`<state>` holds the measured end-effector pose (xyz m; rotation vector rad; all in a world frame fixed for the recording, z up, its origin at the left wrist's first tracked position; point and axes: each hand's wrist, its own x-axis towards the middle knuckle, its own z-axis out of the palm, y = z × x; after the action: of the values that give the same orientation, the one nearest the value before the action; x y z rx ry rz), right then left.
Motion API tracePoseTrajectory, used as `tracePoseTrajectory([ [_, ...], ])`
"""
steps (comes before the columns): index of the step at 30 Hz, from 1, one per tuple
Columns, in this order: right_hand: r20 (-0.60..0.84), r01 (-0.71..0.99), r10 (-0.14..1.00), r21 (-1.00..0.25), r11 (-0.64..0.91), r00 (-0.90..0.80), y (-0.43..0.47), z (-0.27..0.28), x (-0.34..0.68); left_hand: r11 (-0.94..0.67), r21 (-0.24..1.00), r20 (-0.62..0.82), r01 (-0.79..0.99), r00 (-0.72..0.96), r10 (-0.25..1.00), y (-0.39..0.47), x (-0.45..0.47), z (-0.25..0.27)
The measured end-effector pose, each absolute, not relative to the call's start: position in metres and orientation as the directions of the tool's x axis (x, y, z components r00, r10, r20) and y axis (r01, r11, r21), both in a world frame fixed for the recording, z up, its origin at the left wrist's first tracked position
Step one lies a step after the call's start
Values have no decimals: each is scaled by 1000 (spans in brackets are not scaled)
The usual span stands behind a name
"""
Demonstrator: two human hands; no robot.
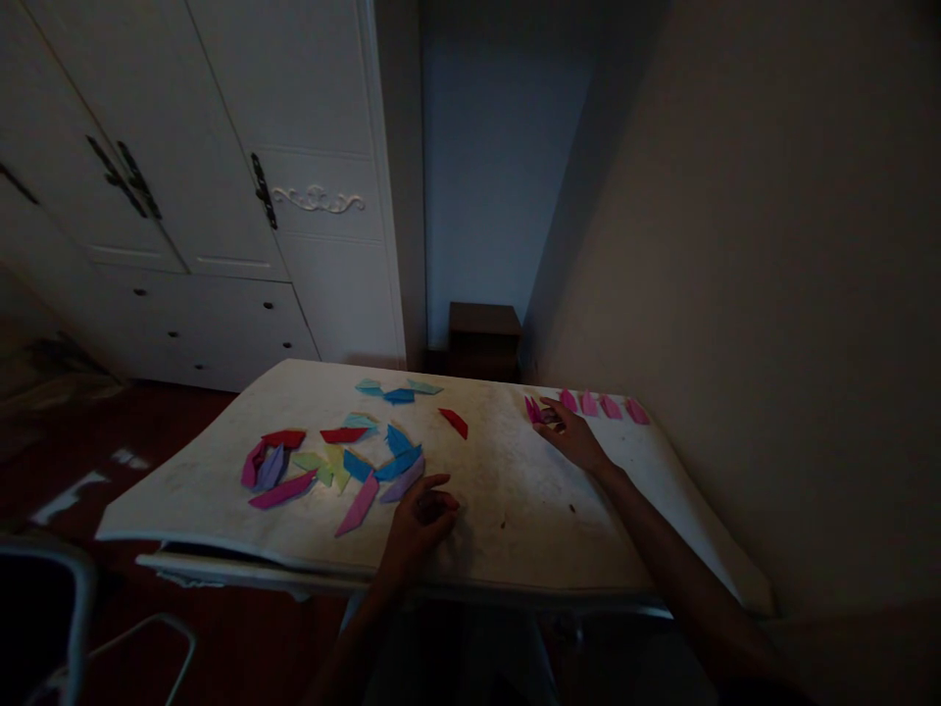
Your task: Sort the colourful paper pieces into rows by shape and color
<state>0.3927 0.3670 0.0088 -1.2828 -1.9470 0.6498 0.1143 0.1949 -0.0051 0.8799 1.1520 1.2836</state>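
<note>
Near the far right part of the table, my right hand (569, 436) reaches out with its thumb and fingertips at a magenta folded paper piece (533, 411), apparently pinching its edge. Further right, several pink folded paper pieces (588, 404) stand in a row. My left hand (420, 518) hovers by the front edge, fingers loosely curved and apart, nothing seen in them. Closest to it are a lavender paper strip (403, 482) and a pink strip (358, 506). A single red folded paper piece (454, 423) lies between the two hands.
Folded papers in blue (358, 466), yellow (336, 466), red (283, 438) and purple (272, 468) lie loosely scattered on the left of the white table (507, 549). A wall (771, 343) borders the right side. A white wardrobe (330, 275) and a small brown cabinet (483, 319) stand behind.
</note>
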Motion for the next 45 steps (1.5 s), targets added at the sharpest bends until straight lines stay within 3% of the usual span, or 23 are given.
tracePoseTrajectory([
  [6, 284, 538, 922, -749, 385, -264, 374, 5, 390, 145, 942, -186, -303, -108, 977, 197, 114, -8],
  [13, 247, 598, 937, -723, 348, -247, 378, 3, 374, 115, 964, -156, -241, -156, 976, 196, 111, -10],
  [20, 176, 864, 977, -465, 192, -122, 384, 5, 353, 140, 978, -152, -153, -73, 986, 193, 111, -5],
  [28, 228, 965, 973, -259, 36, 25, 383, 8, 349, 72, 996, -71, 52, -25, 997, 187, 115, 6],
  [32, 238, 984, 969, -179, -23, 66, 389, 10, 354, 89, 994, -87, 58, -24, 996, 186, 115, 3],
  [37, 233, 993, 969, -104, -61, 84, 400, 12, 353, 155, 984, -155, 90, -9, 988, 184, 117, 0],
  [45, 167, 998, 985, -29, 48, -42, 391, 8, 356, 72, 978, -73, 195, 0, 997, 181, 120, 0],
])
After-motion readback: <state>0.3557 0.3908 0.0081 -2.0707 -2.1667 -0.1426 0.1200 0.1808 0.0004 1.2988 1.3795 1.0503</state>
